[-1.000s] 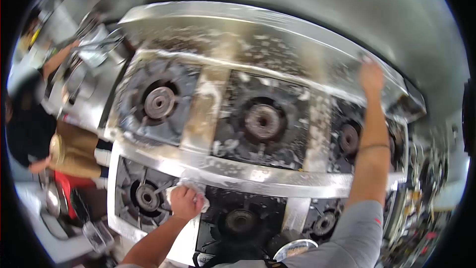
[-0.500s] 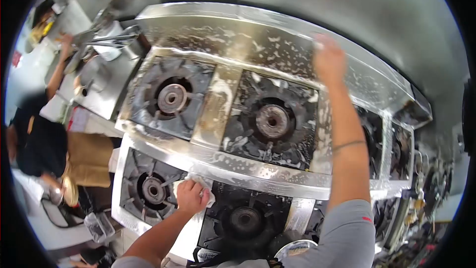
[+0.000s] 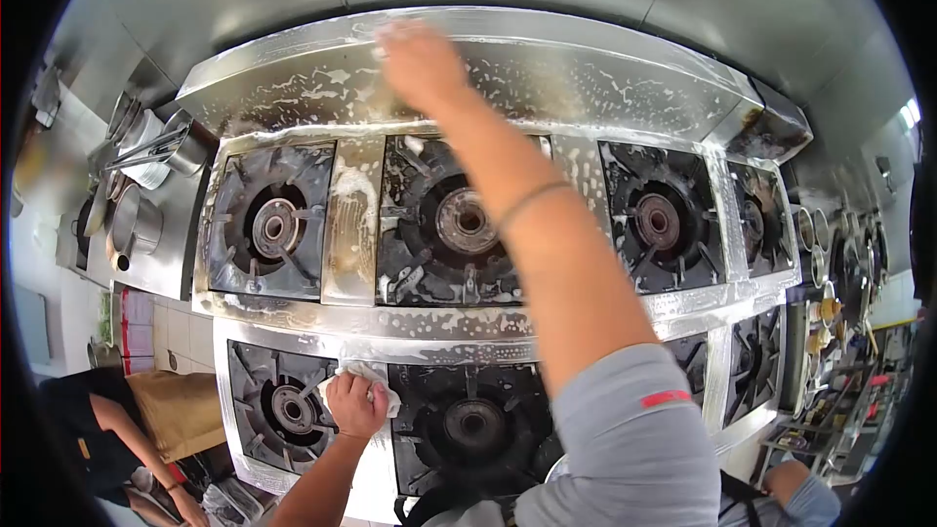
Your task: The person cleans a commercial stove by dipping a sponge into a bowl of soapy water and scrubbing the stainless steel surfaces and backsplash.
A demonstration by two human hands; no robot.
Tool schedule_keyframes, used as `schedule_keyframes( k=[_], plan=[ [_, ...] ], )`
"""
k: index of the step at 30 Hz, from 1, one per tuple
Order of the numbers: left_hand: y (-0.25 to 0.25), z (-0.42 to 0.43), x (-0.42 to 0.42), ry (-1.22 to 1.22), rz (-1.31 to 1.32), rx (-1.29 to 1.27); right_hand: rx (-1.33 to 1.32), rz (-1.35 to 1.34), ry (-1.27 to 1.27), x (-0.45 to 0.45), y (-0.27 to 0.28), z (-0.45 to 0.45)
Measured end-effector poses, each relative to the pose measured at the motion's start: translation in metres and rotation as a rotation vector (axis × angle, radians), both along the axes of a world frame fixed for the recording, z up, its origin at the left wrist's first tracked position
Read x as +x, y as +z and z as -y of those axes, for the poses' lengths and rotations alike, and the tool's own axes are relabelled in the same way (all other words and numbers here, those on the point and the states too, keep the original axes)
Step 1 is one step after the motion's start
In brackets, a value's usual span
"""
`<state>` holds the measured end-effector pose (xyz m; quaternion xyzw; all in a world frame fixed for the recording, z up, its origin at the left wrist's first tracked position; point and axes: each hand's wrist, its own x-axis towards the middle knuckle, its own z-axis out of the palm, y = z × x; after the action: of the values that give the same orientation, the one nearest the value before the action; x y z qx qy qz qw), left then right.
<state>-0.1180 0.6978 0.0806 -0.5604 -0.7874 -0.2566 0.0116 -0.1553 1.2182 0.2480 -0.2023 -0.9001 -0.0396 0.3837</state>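
My right hand (image 3: 418, 60) reaches far forward to the top ledge of the steel back panel (image 3: 293, 88), its fingers closed; what they hold is too blurred to make out. White foam streaks the panel. My left hand (image 3: 355, 403) is closed on a white cloth (image 3: 393, 400), resting on the steel strip between the front left burner (image 3: 293, 408) and the front middle burner (image 3: 472, 424). Foam spots also cover the raised steel front ledge (image 3: 439, 322) and the strips around the back middle burner (image 3: 468, 221).
At the left, pots (image 3: 137, 224) and a container with utensils (image 3: 190, 151) stand on a counter. A person in black with a brown apron (image 3: 176, 415) is at the lower left. Another person's arm (image 3: 789, 483) shows at the lower right. Ladles and pans hang at the right.
My right hand has moved left along the back panel's ledge. My left hand stays on the cloth at the same strip. The person at the left now appears lower in view, bent down.
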Motion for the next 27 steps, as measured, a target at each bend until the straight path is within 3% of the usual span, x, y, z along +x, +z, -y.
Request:
schedule_keyframes(
  k=[1,2,3,4,5,6,7,9,10,11,12,13,14,15,16,18,20,21,22,23,24,26,27],
  plan=[
    [-0.004,0.002,0.0,-0.001,0.013,-0.001,-0.071,0.105,-0.145,0.048,-0.007,-0.02],
    [-0.004,0.003,-0.001,0.006,0.018,-0.016,0.024,0.015,-0.155,0.108,-0.012,-0.048],
    [-0.005,0.004,-0.002,0.016,0.024,-0.029,-0.365,0.06,-0.384,0.162,0.016,-0.043],
    [-0.006,0.004,-0.002,0.023,0.018,-0.021,-0.306,0.137,-0.42,0.222,0.029,-0.058],
    [-0.004,0.005,-0.004,0.026,0.03,-0.025,0.209,0.096,-0.482,0.296,-0.012,-0.135],
    [-0.001,0.003,-0.005,0.017,0.035,-0.023,0.146,-0.053,-0.681,0.332,-0.008,-0.141],
    [0.0,0.001,-0.004,0.011,0.039,-0.02,0.151,-0.049,-0.665,0.335,-0.014,-0.168],
    [-0.001,0.005,-0.004,0.012,0.047,-0.026,0.229,0.431,-0.93,0.344,-0.048,-0.214],
    [-0.001,0.001,-0.004,0.005,0.043,-0.018,0.145,0.669,-0.791,0.243,0.008,-0.11],
    [-0.003,-0.002,-0.004,-0.013,0.029,-0.012,-0.112,0.209,-0.644,0.179,-0.034,-0.102],
    [-0.006,-0.002,-0.005,-0.013,0.018,0.0,-0.171,-0.002,-0.552,0.114,-0.015,-0.051],
    [-0.004,0.002,-0.003,-0.012,0.013,0.002,0.113,-0.04,-0.455,0.064,-0.006,-0.022],
    [-0.001,0.001,0.0,-0.001,-0.006,-0.015,-0.052,0.336,-0.422,0.03,0.01,0.0],
    [-0.002,-0.002,0.0,-0.016,-0.017,0.0,0.019,0.22,-0.379,0.004,0.014,0.012],
    [-0.004,-0.001,0.001,-0.008,-0.031,0.011,0.025,0.212,-0.396,0.014,0.011,-0.003],
    [-0.005,0.001,0.001,-0.004,-0.032,-0.002,0.108,-0.041,-0.067,0.031,-0.008,-0.021],
    [-0.004,-0.001,-0.001,-0.001,-0.028,0.002,-0.491,0.157,-0.358,0.141,0.009,-0.052],
    [-0.004,0.001,0.0,0.002,-0.021,0.003,-0.508,-0.156,-0.138,0.208,-0.021,-0.1],
    [-0.005,0.0,0.001,0.02,-0.008,0.007,-0.151,0.197,-0.465,0.268,0.018,-0.095],
    [-0.003,0.0,0.002,0.01,-0.003,0.007,0.089,0.252,-0.711,0.33,0.0,-0.136],
    [-0.001,-0.001,-0.002,0.003,-0.006,0.01,-0.13,0.186,-0.874,0.365,0.015,-0.144],
    [-0.001,-0.003,-0.005,0.013,0.004,0.005,-0.214,0.154,-1.002,0.379,0.019,-0.158],
    [0.0,0.0,-0.003,-0.007,0.01,-0.002,-0.076,0.026,-0.914,0.354,-0.008,-0.155]
  ],
)
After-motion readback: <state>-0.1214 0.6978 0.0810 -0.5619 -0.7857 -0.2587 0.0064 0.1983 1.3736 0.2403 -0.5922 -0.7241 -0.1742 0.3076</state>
